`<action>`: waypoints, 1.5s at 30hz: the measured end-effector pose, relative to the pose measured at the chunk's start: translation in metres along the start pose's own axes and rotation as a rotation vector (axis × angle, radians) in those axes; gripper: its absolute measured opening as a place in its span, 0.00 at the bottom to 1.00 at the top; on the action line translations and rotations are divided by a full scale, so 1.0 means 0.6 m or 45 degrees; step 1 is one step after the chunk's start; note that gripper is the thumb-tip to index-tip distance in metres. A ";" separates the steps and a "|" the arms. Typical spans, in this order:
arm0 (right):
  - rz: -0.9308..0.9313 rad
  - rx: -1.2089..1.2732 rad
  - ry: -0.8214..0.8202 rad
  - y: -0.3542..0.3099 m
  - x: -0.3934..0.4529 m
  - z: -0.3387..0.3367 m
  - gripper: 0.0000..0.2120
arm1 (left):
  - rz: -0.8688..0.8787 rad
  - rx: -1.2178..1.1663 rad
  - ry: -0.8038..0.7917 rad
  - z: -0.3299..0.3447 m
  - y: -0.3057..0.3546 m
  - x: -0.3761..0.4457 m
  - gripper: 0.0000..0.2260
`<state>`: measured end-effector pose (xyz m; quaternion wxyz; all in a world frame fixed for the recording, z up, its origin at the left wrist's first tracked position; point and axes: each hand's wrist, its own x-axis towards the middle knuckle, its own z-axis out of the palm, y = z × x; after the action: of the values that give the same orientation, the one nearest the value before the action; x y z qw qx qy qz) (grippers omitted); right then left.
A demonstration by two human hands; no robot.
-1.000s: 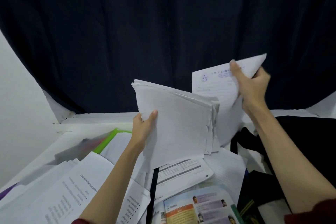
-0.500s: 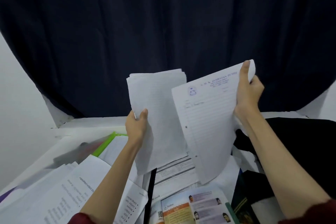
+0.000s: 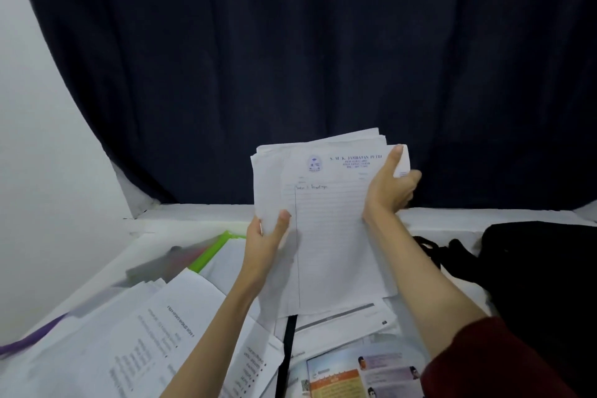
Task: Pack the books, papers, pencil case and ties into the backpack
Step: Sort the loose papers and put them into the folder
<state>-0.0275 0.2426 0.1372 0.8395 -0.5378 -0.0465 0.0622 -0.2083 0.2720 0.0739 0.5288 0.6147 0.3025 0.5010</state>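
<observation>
Paper stack upright between left hand, right hand.

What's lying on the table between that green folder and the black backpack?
In the head view, loose papers lie between green folder and backpack; both hands' held stack hangs above.

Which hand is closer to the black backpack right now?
Right. The right hand grips the paper stack's top edge on the backpack's side; the left hand holds its far edge.

Dim, cool light; soft focus, wide-angle bending at edges.
</observation>
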 end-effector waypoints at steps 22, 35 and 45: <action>-0.282 -0.276 -0.904 0.056 0.007 -0.172 0.17 | 0.119 0.089 -0.059 0.017 -0.030 0.007 0.22; -0.463 -0.505 -0.879 0.008 -0.061 -0.093 0.10 | 0.049 0.242 0.039 -0.052 0.021 -0.033 0.17; -0.152 -1.036 -1.635 0.159 -0.289 0.019 0.05 | -0.684 0.566 0.737 -0.309 -0.065 -0.200 0.23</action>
<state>-0.2055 0.2652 0.0533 0.3852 -0.6596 -0.5740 0.2951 -0.4135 0.2383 -0.0102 0.3887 0.4477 0.6870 0.4201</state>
